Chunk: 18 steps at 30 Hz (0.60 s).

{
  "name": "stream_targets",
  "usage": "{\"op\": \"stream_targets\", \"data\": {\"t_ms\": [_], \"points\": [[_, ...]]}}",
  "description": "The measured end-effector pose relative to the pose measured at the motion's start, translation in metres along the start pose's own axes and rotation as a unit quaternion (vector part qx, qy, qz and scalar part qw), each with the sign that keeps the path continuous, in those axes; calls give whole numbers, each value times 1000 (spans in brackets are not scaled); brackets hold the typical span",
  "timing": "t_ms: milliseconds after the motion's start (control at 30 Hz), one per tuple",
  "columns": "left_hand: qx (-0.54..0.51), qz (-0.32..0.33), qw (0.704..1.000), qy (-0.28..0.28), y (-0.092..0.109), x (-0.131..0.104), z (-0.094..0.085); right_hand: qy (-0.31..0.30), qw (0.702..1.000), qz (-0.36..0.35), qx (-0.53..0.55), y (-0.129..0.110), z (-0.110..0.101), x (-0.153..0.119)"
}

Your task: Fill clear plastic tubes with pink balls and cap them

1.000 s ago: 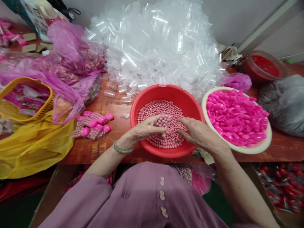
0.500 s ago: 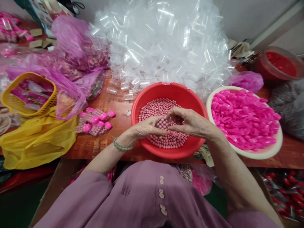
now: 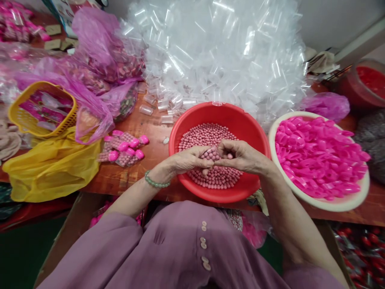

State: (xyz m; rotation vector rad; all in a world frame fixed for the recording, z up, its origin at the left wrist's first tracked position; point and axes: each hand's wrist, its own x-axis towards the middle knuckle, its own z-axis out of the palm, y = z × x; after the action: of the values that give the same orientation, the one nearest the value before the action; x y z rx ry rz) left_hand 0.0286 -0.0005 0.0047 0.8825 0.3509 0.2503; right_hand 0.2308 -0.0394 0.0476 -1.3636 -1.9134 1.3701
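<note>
My left hand (image 3: 189, 159) is closed around a small clear plastic tube (image 3: 211, 152) packed with pink beads. My right hand (image 3: 240, 156) meets it at the tube's right end, thumb and fingertips pinched together close to the left thumb. A few pink beads show in the curl of the right fingers. Both hands are over a red basin (image 3: 218, 195) that holds a bed of loose round pink beads (image 3: 207, 132). The lower part of the tube is hidden by my left fingers.
A white basin (image 3: 365, 188) of bright pink plastic caps (image 3: 321, 156) stands right of the red one. Behind rises a big heap of clear tubes (image 3: 216, 48). To the left lie several filled, capped tubes (image 3: 123, 147), a yellow bag (image 3: 54, 168) and a yellow basket (image 3: 21, 116).
The right fingers have drawn together against the tube, and the right fingertips now touch near the left thumb. The left hand keeps its grip on the tube. The view has turned slightly left.
</note>
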Motion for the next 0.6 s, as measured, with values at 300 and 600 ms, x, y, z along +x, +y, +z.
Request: {"op": "stream_targets", "data": {"t_ms": [300,600], "points": [[-108,22,994,9,-2,5,-8,98,992,29,-71,5,-20,-18],[-139,3,990,-5,-2,7,-12,256,801,367,-398,47,-80,-108]]}}
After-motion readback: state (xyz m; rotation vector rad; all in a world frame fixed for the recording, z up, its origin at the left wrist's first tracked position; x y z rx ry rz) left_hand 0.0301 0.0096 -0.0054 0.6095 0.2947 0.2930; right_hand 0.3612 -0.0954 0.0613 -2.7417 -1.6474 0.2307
